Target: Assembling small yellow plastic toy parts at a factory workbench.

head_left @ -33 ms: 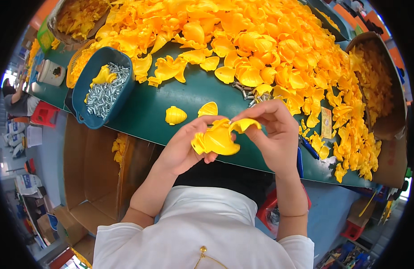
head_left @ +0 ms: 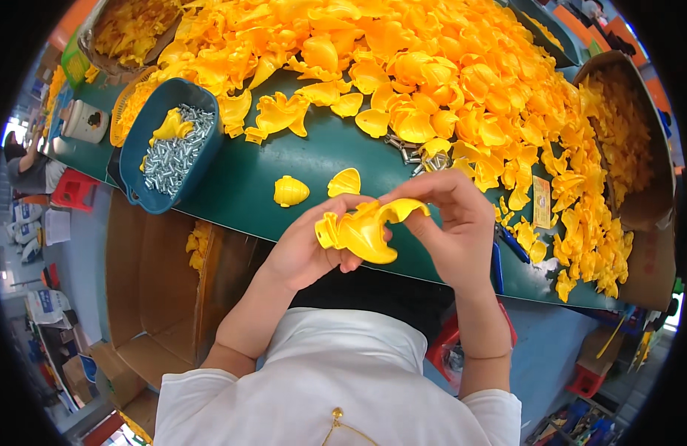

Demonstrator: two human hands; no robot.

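Over the near edge of the green table, my left hand (head_left: 308, 245) is closed round a glossy yellow plastic shell piece (head_left: 363, 233) with a short ribbed neck. My right hand (head_left: 455, 223) pinches a thin curved yellow plastic piece (head_left: 407, 209), which meets the shell piece at its upper right. Whether the two are joined I cannot tell, as fingers cover the contact. Just beyond my left hand lie a ribbed, rounded yellow piece (head_left: 291, 191) and a leaf-shaped yellow piece (head_left: 345, 182).
A large heap of yellow plastic pieces (head_left: 433, 89) covers the far side of the green table (head_left: 247, 186). At left stands a blue tub (head_left: 137, 141) of small metal pins. A blue-handled tool (head_left: 513, 245) lies at right. Cardboard boxes (head_left: 154, 275) stand below left and at far right.
The yellow shell piece has tilted in my left hand, showing more of its hollow side. My right fingers have shifted slightly left with the curved piece.
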